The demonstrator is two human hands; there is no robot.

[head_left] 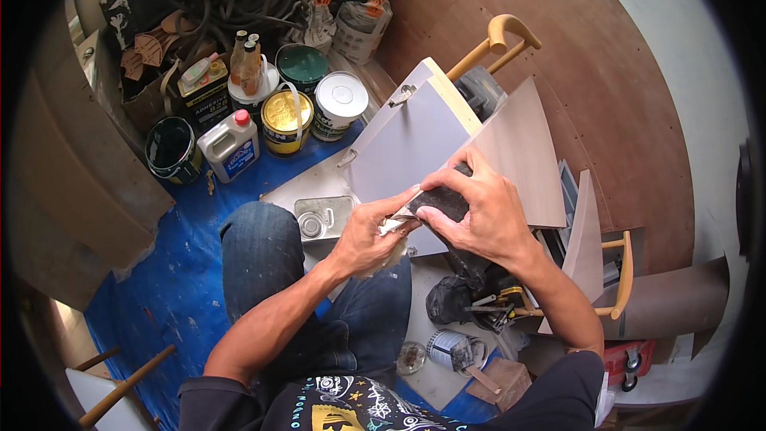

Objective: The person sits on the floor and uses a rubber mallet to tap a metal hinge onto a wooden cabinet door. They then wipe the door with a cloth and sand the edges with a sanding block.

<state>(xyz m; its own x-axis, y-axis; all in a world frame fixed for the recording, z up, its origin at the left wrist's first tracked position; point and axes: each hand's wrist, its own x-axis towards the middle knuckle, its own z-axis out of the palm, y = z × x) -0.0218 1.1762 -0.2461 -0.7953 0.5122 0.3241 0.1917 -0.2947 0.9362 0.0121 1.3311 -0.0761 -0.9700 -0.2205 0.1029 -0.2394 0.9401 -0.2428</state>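
My left hand (365, 233) and my right hand (491, 211) meet in front of a pale grey panel (399, 136). The right thumb and fingers are closed on a dark, speckled flat piece (439, 203); I cannot make out its kind. Wrapped in my left hand is a small pale piece (391, 226) with a thin shiny edge, mostly hidden by the fingers. The two pieces come together between the fingertips. Below the left hand, some cream-coloured material (387, 262) shows. A metal tin lid or tray (323, 216) lies left of my hands.
Paint buckets (341, 100), a white jug (230, 146) and bottles (247, 64) stand on blue sheeting (171, 251) at the left. A black bag (451, 301) and an open can (456, 349) are near my right forearm. Wooden boards (519, 156) lean at the right.
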